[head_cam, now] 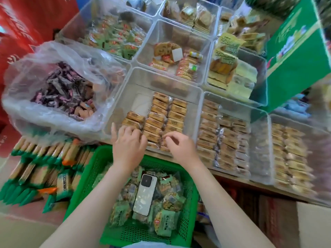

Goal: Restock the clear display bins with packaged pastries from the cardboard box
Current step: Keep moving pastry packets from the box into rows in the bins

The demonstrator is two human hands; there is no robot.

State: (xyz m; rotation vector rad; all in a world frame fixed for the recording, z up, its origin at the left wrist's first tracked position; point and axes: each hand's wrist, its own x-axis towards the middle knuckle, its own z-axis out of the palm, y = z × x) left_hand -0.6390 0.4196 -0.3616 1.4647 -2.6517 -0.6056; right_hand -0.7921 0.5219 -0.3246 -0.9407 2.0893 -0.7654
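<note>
A clear display bin [125, 97] in front of me holds three rows of brown packaged pastries [176, 111]. Both my hands are at its near edge. My left hand [128, 143] curls its fingers over a pastry pack at the front of the left row. My right hand [179, 146] pinches a pack at the front of the middle and right rows. Most of each gripped pack is hidden under my fingers. The bin's far left part shows bare floor.
Neighbouring clear bins [268, 133] hold more wrapped pastries. A plastic bag of dark-wrapped sweets [59, 90] sits to the left. Below my arms a green basket [86, 185] holds green snack packs and a white phone [145, 194]. Green-ended packs [35, 172] lie at lower left.
</note>
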